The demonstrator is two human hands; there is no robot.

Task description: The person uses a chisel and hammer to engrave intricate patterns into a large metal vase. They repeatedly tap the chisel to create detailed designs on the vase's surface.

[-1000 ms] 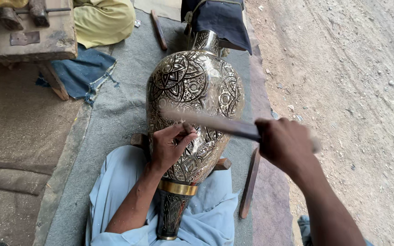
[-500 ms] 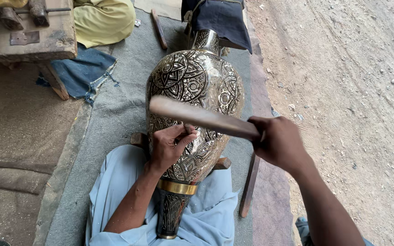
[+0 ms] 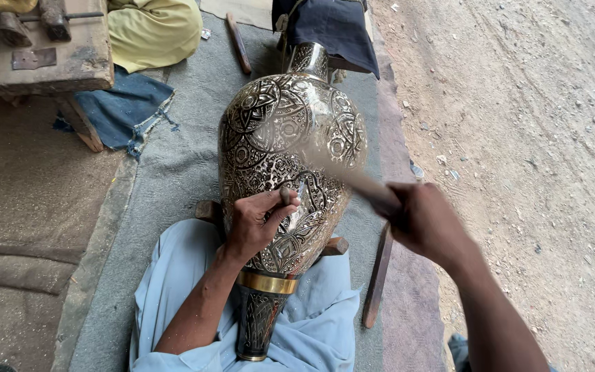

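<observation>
Right hand (image 3: 425, 222) gripping the blurred stick (image 3: 352, 180) has swung toward the chisel (image 3: 297, 189).

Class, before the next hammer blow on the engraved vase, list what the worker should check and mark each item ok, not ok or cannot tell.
1. Chisel tip set on the vase surface: ok, the left hand pinches it against the metal.
2. Left hand braced on the vase: ok.
3. Vase steadied across the lap, on the wooden rest: ok.
4. Right hand grip on the hammer stick: ok, closed round it.
5. Stick lined up with the chisel head: cannot tell, motion blur.
6. Fingers clear of the strike: cannot tell.
</observation>
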